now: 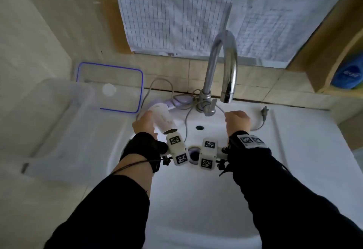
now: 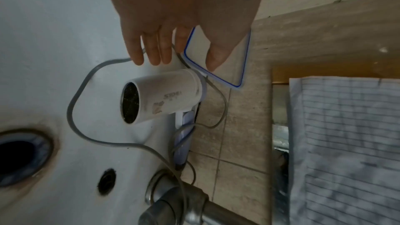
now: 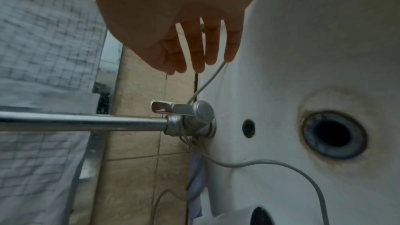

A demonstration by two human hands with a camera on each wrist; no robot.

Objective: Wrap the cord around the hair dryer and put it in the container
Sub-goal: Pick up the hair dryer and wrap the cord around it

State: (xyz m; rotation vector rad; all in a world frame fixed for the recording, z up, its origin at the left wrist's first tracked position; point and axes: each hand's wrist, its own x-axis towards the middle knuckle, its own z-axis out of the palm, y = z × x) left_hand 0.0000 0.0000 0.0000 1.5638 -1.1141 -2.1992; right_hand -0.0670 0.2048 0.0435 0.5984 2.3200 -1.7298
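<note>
1. Where the tabletop [image 1: 59,190] meets the wall at far left, a clear container [image 1: 49,123] stands, its blue-rimmed lid [image 1: 110,87] lying just behind.
2. Beside it, the left hand [image 1: 144,124] reaches with loosely spread fingers [image 2: 151,52] for the white hair dryer [image 1: 161,117] on the sink [image 1: 196,199] rim; contact is unclear.
3. Its grey cord [image 1: 186,123] loops into the basin and tangles around the base of the chrome faucet [image 1: 220,68], which blocks it.
4. Right of the faucet, the right hand [image 1: 237,122] pinches the cord.
5. The plug [image 1: 264,113] lies on the rim at right.
</note>
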